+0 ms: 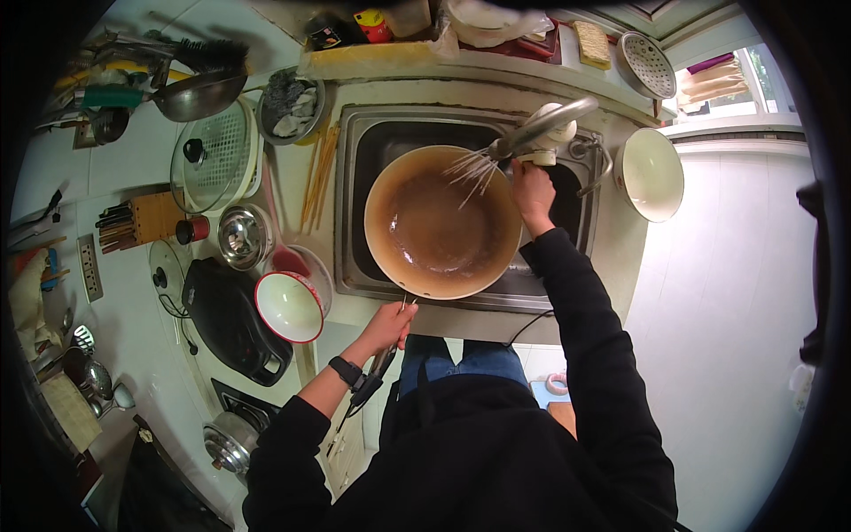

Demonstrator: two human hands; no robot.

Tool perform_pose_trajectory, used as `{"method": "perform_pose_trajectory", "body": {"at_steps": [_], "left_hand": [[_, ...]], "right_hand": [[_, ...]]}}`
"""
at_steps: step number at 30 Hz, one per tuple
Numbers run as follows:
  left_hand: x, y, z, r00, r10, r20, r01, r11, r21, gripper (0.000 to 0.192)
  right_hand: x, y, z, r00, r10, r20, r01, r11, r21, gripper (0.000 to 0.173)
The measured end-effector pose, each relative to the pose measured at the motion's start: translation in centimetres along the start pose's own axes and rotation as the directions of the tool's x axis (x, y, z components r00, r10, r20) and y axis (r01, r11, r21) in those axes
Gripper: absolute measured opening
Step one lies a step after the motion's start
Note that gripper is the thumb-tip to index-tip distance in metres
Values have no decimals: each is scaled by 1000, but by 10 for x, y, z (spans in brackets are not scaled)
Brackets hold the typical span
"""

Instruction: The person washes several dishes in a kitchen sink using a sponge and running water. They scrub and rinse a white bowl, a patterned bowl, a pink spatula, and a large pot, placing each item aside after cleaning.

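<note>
A large wok (439,223) with a tan-brown inside and a pale rim rests over the stainless steel sink (352,282), tilted slightly, with some shallow liquid gleaming inside. My left hand (391,326) grips its handle at the near edge. Water sprays in thin streams from the faucet's spray head (498,149) into the wok. My right hand (534,193) is raised beside the wok's right rim, its fingers curled against the white faucet fitting (546,155). Whether those fingers hold a lever there is hidden.
Right of the sink stands a cream bowl (655,176); a second metal spout (605,166) curves nearby. On the left counter are wooden chopsticks (319,179), a steel bowl (244,236), a red-rimmed bowl (289,306), a black appliance (233,322) and a knife block (156,216).
</note>
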State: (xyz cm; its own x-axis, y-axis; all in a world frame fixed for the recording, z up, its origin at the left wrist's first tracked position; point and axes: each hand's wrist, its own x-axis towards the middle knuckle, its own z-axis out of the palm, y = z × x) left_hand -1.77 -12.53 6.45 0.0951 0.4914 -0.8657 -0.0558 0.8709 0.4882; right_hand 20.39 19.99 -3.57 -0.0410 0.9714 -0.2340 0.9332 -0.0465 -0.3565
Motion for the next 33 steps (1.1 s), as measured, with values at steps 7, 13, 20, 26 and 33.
{"method": "perform_pose_trajectory", "body": {"at_steps": [7,13,20,26,33], "left_hand": [[-12,-16,-7,980,-65,190,90,988,-129,39],[-10,-27,12,941,-19,337,108,963,-246,40],[9,-30,14,926,-18,376,84,984,-159,36],[23,-56,20,930,-24,367,78,988,-134,45],[46,-73,16,959,229,-165,-252,959,-129,48]], "right_hand": [[-28,24,-53,968,-175,178,114,944,311,46],[-60,25,-95,840,-166,517,57,974,219,49],[-71,15,-100,857,-313,410,376,923,-83,28],[-91,22,-88,873,-448,194,431,894,126,30],[-76,17,-44,909,-412,61,336,811,479,38]]}}
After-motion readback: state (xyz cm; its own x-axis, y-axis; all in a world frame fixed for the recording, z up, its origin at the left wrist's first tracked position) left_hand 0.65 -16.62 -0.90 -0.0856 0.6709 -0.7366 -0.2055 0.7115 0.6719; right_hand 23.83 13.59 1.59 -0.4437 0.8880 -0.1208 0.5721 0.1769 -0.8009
